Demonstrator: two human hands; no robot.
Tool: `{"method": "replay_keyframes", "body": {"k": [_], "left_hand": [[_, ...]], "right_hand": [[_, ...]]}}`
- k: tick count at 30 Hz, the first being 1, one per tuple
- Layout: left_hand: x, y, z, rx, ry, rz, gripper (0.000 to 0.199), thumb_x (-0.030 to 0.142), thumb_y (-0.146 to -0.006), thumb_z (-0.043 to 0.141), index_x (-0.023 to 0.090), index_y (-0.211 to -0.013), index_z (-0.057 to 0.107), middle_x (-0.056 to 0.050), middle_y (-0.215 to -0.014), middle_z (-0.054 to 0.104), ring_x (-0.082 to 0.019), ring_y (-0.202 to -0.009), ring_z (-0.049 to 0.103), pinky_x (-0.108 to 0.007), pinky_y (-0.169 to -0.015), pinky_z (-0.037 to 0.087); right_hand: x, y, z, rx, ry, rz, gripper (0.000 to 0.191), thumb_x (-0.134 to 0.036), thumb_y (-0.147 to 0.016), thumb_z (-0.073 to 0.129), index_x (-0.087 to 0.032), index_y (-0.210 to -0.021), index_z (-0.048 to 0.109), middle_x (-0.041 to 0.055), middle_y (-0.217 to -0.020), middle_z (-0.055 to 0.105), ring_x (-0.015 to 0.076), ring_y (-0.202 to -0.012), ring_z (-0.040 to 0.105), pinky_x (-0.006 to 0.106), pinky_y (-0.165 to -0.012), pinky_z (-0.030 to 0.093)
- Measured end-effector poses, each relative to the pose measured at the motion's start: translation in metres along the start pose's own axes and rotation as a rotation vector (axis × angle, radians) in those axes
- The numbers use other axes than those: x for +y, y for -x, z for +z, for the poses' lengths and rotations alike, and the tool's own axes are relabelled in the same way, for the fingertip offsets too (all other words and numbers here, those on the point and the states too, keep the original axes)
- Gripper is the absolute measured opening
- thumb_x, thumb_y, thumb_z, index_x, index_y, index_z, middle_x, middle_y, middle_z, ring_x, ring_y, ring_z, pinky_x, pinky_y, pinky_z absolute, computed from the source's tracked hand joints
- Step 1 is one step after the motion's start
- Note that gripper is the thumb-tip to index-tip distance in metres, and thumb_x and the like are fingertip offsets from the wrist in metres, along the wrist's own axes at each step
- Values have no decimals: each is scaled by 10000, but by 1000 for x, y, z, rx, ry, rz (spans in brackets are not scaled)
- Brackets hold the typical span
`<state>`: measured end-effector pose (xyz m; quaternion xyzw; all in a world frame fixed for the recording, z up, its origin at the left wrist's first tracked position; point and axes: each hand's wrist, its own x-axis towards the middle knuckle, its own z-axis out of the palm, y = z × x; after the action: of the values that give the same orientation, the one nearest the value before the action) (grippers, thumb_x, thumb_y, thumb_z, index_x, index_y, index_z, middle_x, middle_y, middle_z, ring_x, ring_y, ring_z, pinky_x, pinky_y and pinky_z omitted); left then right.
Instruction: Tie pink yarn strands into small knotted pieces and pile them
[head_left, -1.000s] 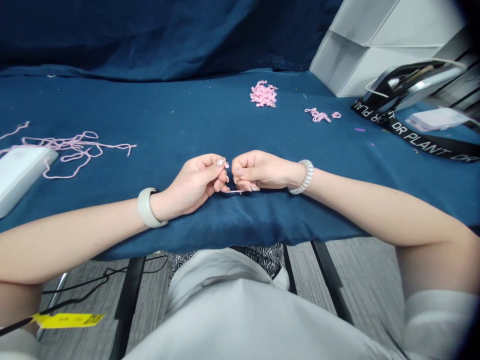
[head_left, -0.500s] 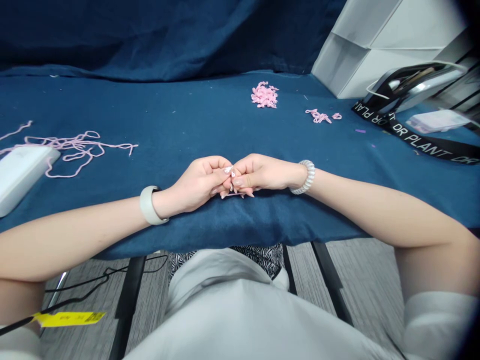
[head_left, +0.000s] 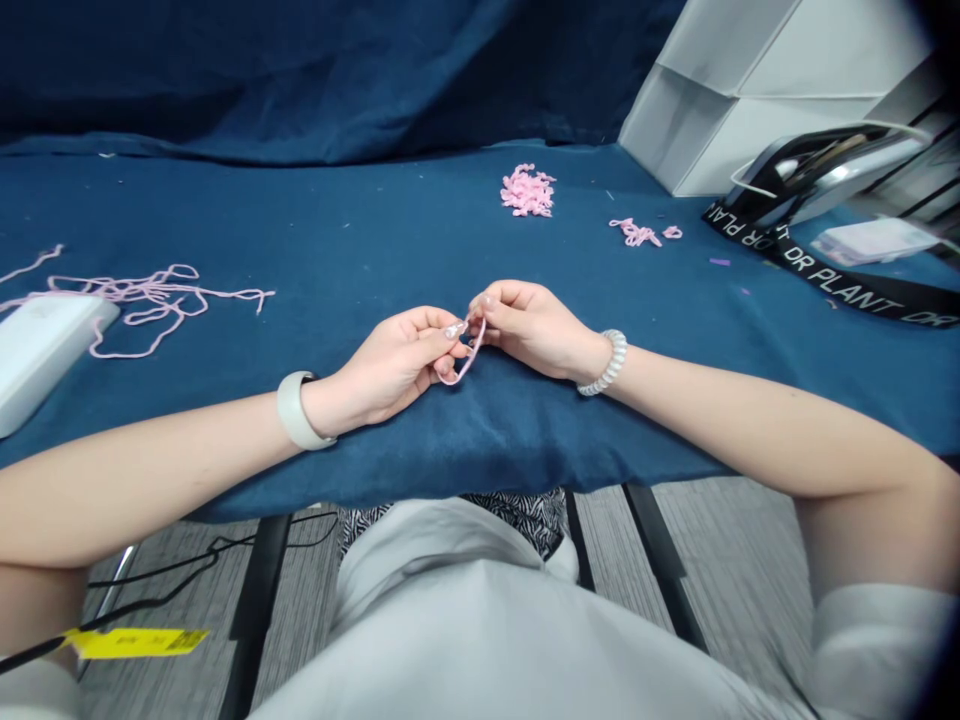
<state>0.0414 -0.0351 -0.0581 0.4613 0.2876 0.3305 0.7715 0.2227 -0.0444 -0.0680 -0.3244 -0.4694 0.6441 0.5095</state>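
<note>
Near the front edge of the table, a short pink yarn (head_left: 470, 363) runs between my two hands and hangs in a small curve. My left hand (head_left: 405, 362) pinches it between thumb and fingers. My right hand (head_left: 525, 325), slightly higher, grips the other part of the yarn between thumb and forefinger. The fingertips of both hands nearly meet, and whether the yarn has a knot there is hidden. Farther back lies a pile of small pink yarn pieces (head_left: 527, 190), with a smaller group of pink yarn pieces (head_left: 636, 233) to its right.
Long loose pink yarn (head_left: 161, 290) lies tangled at the left beside a white box-shaped object (head_left: 52, 350). White boxes (head_left: 720, 130) stand at the back right, near a black lettered strap (head_left: 832, 275). Blue cloth (head_left: 337, 240) covers the table.
My right hand has risen and drawn slightly away from my left, so more of the pink yarn shows as a curve between them. My left hand has barely moved.
</note>
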Motion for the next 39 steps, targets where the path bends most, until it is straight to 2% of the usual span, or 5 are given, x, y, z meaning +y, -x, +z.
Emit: {"method": "replay_keyframes", "body": {"k": [9,17,27,33,39], "left_hand": [[3,-2,4,-88,-166,-106,161,204,-742,753,94,-799,650,-18,-583,648,-61,-436,540,-182,-474,470],[4,0,4,-85,-195,-65,186,227,-737,752,101,-694,622,-7,-580,631,-49,-433,516,-176,-462,459],[3,0,2,-89,-168,-63,235,284,-707,785,100,-688,641,-16,-582,625,-53,-439,513,-186,-464,464],[4,0,2,-99,-195,-66,202,247,-726,767,98,-684,639,-14,-584,620,-57,-452,525,-185,-474,467],[2,0,2,-101,-111,-59,168,230,-763,735,77,-746,668,-25,-647,638,-59,-500,542,-203,-529,501]], "right_hand": [[-1,3,8,31,310,-192,330,-440,-733,741,-132,-681,633,-2,-720,598,69,-667,522,192,-631,452],[-2,2,4,2,98,-13,421,-525,-689,748,-167,-904,699,1,-802,666,76,-691,591,198,-663,489],[-6,4,2,-142,173,-32,274,-369,-717,772,-146,-872,728,19,-848,678,84,-735,594,220,-718,492],[-7,4,3,-126,241,-40,176,-308,-700,785,-148,-751,730,24,-938,650,86,-788,587,222,-752,490],[-1,2,2,-68,115,-30,239,-341,-691,793,-131,-730,686,12,-810,638,70,-683,558,217,-681,477]]}}
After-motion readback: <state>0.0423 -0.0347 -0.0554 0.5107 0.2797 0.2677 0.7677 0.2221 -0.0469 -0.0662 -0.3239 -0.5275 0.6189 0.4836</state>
